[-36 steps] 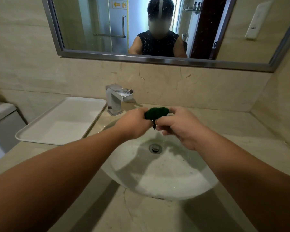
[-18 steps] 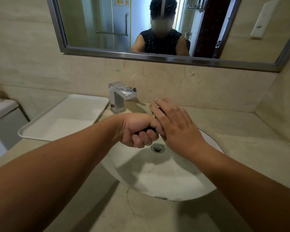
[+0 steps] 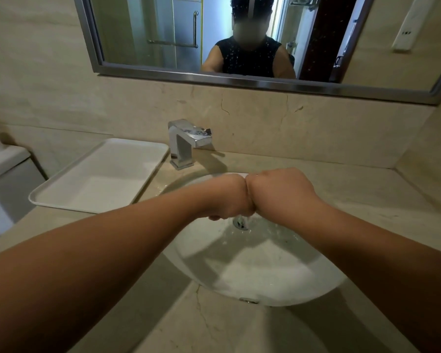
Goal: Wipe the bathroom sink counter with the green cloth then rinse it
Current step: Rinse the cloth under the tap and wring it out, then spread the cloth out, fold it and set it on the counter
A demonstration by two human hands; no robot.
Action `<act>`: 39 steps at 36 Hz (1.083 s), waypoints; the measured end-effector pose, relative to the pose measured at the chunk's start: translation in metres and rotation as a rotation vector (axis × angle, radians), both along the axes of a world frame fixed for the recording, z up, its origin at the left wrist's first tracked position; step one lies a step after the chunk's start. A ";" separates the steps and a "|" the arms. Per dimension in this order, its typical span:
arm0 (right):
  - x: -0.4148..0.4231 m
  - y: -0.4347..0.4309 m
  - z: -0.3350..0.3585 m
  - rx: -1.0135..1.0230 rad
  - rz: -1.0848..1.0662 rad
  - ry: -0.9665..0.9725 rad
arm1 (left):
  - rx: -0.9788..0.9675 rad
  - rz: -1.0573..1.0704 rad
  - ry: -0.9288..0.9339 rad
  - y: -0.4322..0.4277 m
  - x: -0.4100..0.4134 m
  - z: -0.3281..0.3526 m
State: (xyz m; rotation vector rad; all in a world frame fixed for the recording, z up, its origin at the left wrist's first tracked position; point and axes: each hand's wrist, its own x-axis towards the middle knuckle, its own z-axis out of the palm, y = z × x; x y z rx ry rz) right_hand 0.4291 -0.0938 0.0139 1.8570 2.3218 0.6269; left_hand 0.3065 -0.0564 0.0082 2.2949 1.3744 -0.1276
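While water drips into sink (image 3: 252,276), left hand (image 3: 227,197) and right hand (image 3: 278,192) press together, both fisted

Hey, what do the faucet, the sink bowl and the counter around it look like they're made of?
Faucet: polished chrome-plated metal by its mirror-like reflections.
Sink bowl: glossy white, probably glazed ceramic, smooth with soft highlights.
Counter: beige marble or a marble-look stone, shown by thin dark veins and a dull sheen; real or engineered, I cannot tell.
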 end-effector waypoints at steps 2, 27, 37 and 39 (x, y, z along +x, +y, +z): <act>-0.001 0.001 -0.002 -0.057 -0.069 0.002 | 0.240 -0.100 0.101 -0.001 0.002 -0.002; 0.008 -0.010 -0.013 -0.546 -0.284 1.152 | 0.869 -0.297 0.109 0.001 -0.015 -0.010; 0.024 -0.021 0.003 -0.506 -0.264 1.268 | 0.366 0.060 -0.068 0.005 -0.028 -0.004; 0.028 -0.020 0.002 -0.432 -0.251 1.344 | 0.257 0.091 -0.148 0.000 -0.036 0.003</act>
